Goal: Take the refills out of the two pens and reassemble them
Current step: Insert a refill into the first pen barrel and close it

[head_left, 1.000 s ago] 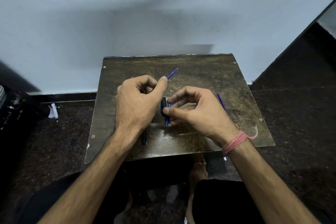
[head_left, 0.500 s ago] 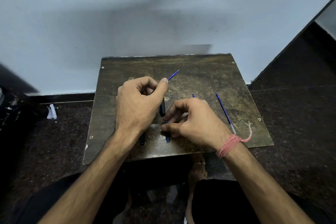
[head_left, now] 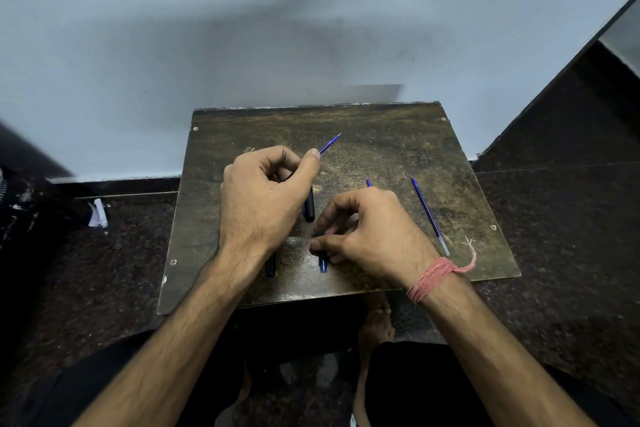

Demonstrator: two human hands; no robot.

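Note:
My left hand (head_left: pixel 263 204) grips a blue refill, and its pointed tip (head_left: pixel 330 143) sticks out past the thumb toward the far right. A black pen piece (head_left: pixel 309 208) shows just below that thumb, and another dark piece (head_left: pixel 271 265) lies under the left wrist. My right hand (head_left: pixel 367 236) rests low on the brown board (head_left: pixel 398 135), thumb and fingers pinching a blue pen barrel (head_left: pixel 322 263). A blue tip (head_left: pixel 368 181) pokes out behind the right hand. A second blue refill (head_left: pixel 429 215) lies loose on the board to the right.
The board lies on a dark speckled floor against a pale wall. A white paper scrap (head_left: pixel 98 213) sits on the floor at the left. My bare foot (head_left: pixel 375 322) shows below the board's near edge. A pink thread band (head_left: pixel 433 276) wraps my right wrist.
My right hand has come down and toward me, bringing the blue barrel onto the board and uncovering the loose refill at the right. The left hand has barely moved.

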